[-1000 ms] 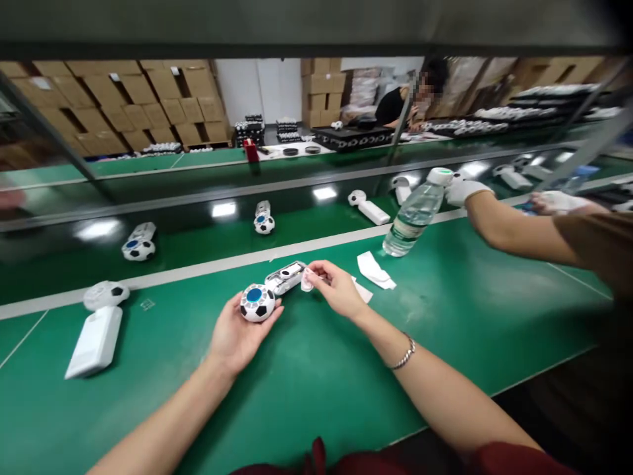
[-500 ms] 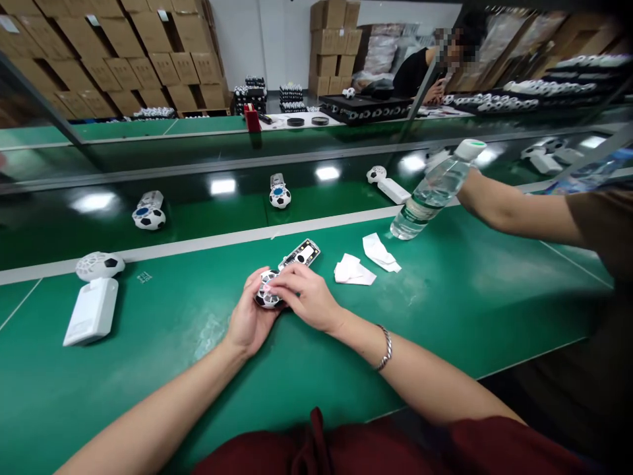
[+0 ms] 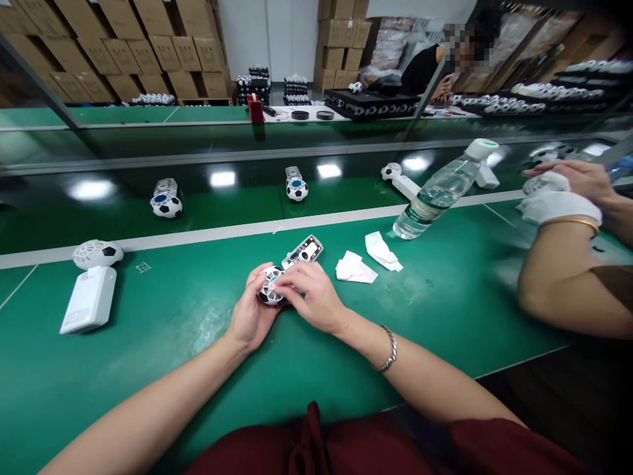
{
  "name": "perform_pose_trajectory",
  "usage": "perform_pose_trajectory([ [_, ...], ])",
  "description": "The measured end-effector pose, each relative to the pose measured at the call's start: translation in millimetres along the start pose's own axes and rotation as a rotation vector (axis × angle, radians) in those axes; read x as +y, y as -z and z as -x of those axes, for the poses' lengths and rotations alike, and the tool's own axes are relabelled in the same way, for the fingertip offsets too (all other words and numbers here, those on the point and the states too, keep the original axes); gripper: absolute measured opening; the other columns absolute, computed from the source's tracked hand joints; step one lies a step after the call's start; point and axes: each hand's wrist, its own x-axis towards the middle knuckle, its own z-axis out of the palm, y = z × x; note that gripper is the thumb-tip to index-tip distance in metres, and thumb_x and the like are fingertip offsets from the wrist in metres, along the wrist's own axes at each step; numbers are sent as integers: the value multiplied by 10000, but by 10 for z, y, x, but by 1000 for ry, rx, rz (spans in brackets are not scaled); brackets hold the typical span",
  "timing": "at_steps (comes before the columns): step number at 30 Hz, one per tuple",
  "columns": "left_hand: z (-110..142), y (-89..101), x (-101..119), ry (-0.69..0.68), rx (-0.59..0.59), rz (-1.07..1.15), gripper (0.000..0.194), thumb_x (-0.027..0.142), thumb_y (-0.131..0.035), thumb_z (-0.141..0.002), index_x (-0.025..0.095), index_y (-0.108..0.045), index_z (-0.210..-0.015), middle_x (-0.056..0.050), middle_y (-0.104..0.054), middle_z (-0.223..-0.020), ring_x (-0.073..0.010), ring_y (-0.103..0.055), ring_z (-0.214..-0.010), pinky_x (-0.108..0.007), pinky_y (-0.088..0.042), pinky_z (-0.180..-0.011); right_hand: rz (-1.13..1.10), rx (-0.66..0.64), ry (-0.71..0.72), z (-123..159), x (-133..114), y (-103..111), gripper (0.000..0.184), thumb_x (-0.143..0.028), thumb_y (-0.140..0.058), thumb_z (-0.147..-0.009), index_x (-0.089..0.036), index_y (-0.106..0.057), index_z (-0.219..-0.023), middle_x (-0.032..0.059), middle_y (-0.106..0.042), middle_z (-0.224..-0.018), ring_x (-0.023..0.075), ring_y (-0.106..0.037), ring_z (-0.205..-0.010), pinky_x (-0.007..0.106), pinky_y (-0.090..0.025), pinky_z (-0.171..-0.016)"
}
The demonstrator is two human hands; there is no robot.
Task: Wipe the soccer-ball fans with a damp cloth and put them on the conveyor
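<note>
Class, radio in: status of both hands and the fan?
Left hand cradles the football fan. Right hand presses on top. Paper scraps lie beside, apart.

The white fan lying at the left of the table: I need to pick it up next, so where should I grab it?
Grip the white fan by its flat rectangular handle, fingers across the long sides from above. It lies flat, handle toward you, round football head away.
</note>
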Motion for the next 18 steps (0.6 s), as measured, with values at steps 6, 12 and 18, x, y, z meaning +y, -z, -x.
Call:
perform_pose_trajectory([
  [6, -12, -6, -4, 18, -9, -6, 272, 296, -513, -779, 220, -484, -1039, -41, -512, -957, -149, -517, -790, -291, -494, -623, -19, 50, -34, -25, -9, 0, 130, -241, -514, -829, -153, -610, -823, 31, -591, -828, 115, -528, -819, 267, -377, -744],
  [12, -17, -16, 14, 23, 9, 19, 258, 273, -497, -787, 206, -487, -1037, -42, -507, -951, -135, -511, -777, -283, -495, -623, -46, 17, -40, -34, 29, 1, 134, -252, -515, -828, -166, -616, -821, 32, -596, -820, 125, -532, -817, 286, -387, -762],
  [18, -2, -51, 50, 37, 29, 14, 241, 291, -478, -800, 201, -485, -1024, -60, -504, -1039, -183, -529, -815, -304, -490, -567, -404, 175, -288, -38, 90, 40, 95, -247, -567, -787, -162, -602, -806, 20, -587, -835, 101, -537, -813, 233, -446, -745],
])
